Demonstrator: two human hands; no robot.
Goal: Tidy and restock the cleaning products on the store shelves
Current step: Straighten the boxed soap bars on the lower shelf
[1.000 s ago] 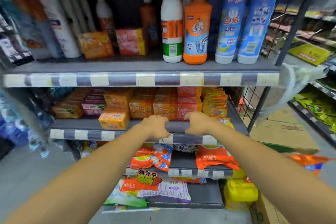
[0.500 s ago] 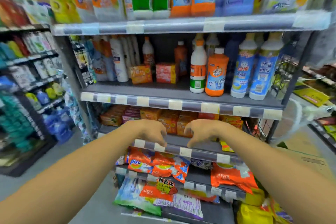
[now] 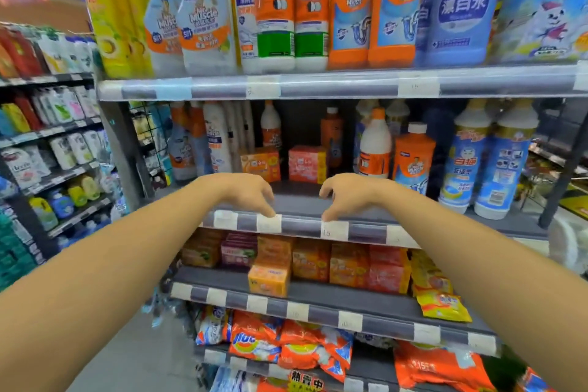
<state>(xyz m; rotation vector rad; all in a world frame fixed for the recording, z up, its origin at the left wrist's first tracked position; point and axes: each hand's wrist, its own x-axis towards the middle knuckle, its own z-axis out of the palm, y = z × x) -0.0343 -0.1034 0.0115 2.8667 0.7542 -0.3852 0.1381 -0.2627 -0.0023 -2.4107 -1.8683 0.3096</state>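
Observation:
My left hand [image 3: 246,194] and my right hand [image 3: 345,197] hover side by side over the front edge of the middle shelf [image 3: 302,227], fingers apart and curled down, holding nothing. Behind them stand an orange soap box [image 3: 261,164] and a red soap box [image 3: 307,164]. To the right are a white bottle [image 3: 374,149], an orange drain-cleaner bottle [image 3: 413,159] and two tall blue-and-white bottles [image 3: 486,159]. The top shelf [image 3: 318,86] carries a tight row of cleaner bottles. Soap boxes [image 3: 311,261] fill the shelf below my hands.
Orange detergent bags [image 3: 286,347] lie on the lowest shelves. A yellow packet [image 3: 442,305] sits at the right end of the soap shelf. Another shelving unit [image 3: 47,137] with bottles stands on the left, across a grey floor aisle [image 3: 133,353].
My view has risen from the lower shelves to the upper ones. Both hands left the lower soap shelf's edge, lifted to the middle shelf's edge, and their fingers opened.

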